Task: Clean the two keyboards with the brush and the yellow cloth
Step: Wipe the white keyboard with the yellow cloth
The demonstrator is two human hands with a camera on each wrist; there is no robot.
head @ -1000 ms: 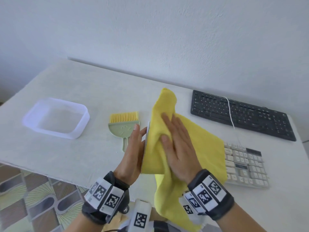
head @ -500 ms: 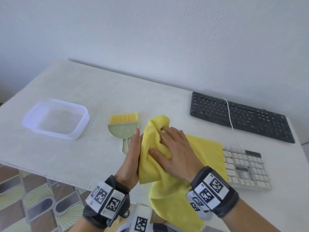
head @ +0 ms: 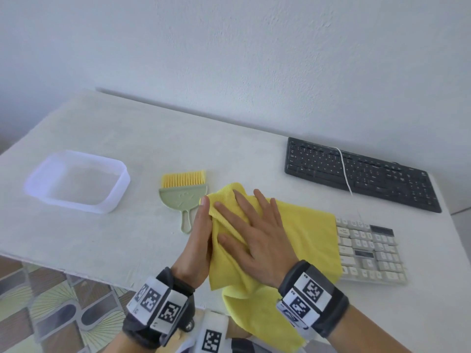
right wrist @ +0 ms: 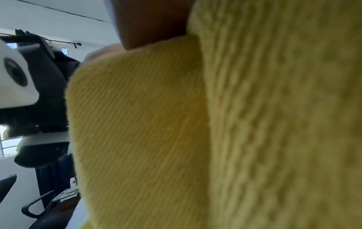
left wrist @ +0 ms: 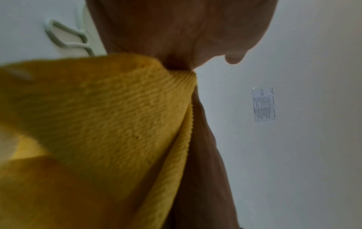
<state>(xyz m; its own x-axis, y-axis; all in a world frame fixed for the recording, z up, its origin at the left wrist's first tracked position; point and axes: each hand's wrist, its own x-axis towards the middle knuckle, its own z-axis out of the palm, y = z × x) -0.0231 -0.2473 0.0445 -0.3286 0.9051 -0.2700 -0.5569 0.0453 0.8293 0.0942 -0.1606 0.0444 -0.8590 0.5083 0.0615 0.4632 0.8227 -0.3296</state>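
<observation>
The yellow cloth (head: 305, 233) lies over the left part of the white keyboard (head: 369, 250), whose right end shows near the table's front right. My right hand (head: 257, 238) presses flat on the cloth with fingers spread. My left hand (head: 201, 235) grips the cloth-covered left end of that keyboard, thumb on top; the cloth (left wrist: 98, 124) runs into the fold of the thumb. The cloth (right wrist: 254, 124) fills the right wrist view. The green brush (head: 182, 192) with yellow bristles lies just left of my left hand. The black keyboard (head: 362, 174) sits at the back right.
A clear plastic container (head: 76, 182) stands on the left of the white table (head: 127, 238). A white cable (head: 344, 169) crosses the black keyboard. The table's front edge runs just below my wrists, with patterned floor beyond it. The brush handle (left wrist: 66, 37) lies beside my left palm.
The white keyboard, held steeply tilted a second ago, has come down towards the table. My right hand slid over the cloth and now lies flat with fingers spread.
</observation>
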